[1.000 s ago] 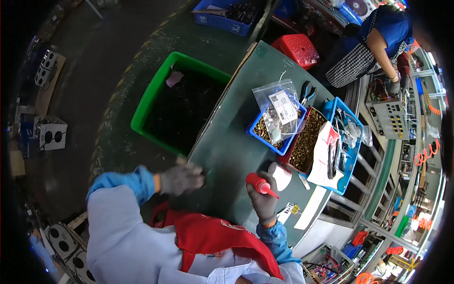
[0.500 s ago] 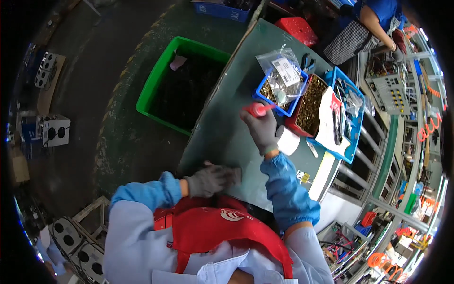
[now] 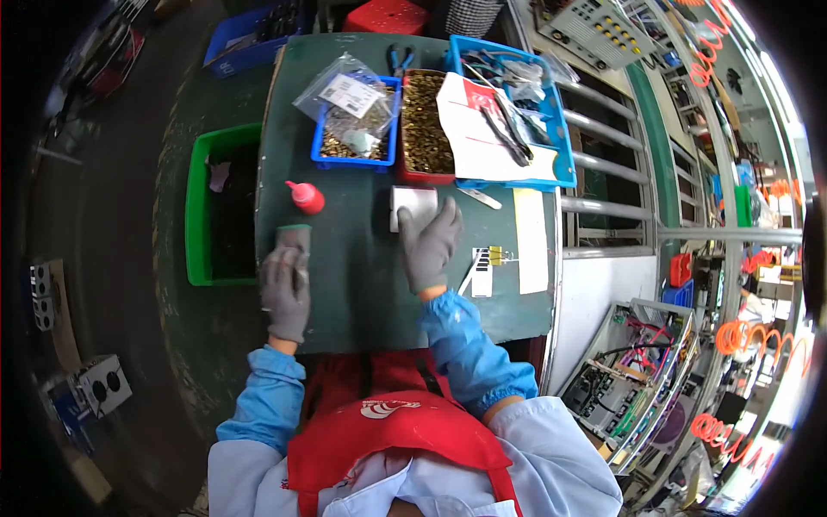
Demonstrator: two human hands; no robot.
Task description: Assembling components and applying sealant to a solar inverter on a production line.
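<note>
My left hand (image 3: 286, 293) lies flat, fingers pressing a small dark pad (image 3: 294, 238) near the bench's (image 3: 362, 293) left edge. My right hand (image 3: 430, 246) hovers spread and empty, just by a white block (image 3: 412, 205). The red-capped bottle (image 3: 305, 197) stands just beyond the pad; I judge a careless push could tip it toward the green bin (image 3: 200, 215).

Both hands, left (image 3: 286, 293) and right (image 3: 431, 246), wear grey gloves, with light blue sleeve covers (image 3: 469, 358) above. Desk (image 3: 362, 276): dark green. Bottle (image 3: 305, 196): red. Pad (image 3: 294, 239) under the left hand: dark grey-green. Card (image 3: 414, 203): white. Bin (image 3: 200, 215): bright green. Apron (image 3: 388, 431): red.
</note>
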